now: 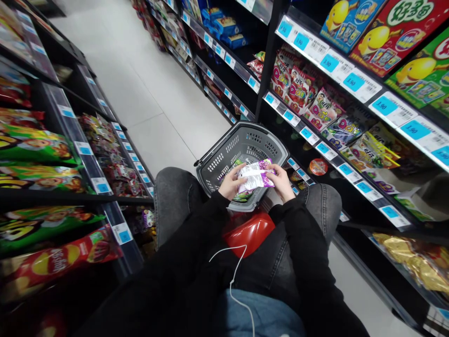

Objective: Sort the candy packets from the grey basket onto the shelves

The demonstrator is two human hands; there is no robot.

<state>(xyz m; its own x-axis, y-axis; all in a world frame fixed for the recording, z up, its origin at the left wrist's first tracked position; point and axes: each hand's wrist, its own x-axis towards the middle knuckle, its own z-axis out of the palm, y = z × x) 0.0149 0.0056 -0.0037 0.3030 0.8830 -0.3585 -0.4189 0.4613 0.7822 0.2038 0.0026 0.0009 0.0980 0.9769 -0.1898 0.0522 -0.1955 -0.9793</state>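
Note:
A small purple and silver candy bag [255,176] is held between my two hands, its pale printed back turned up. My left hand [231,181] grips its left end, and my right hand [281,182] pinches the right end. Right below the bag stands a grey shopping basket [219,161] with slotted walls. Some green and purple packets [242,195] lie inside it, partly hidden by my hands and the bag. Between my knees, a shiny red object [250,234] shows at the basket's near side; its kind is unclear.
Shelves with gummy candy bags [324,110] and price tags [329,61] rise close on my right. Chip bags [37,180] fill the shelf at left. The tiled aisle floor [140,89] runs ahead. A white cord [231,282] hangs over my lap.

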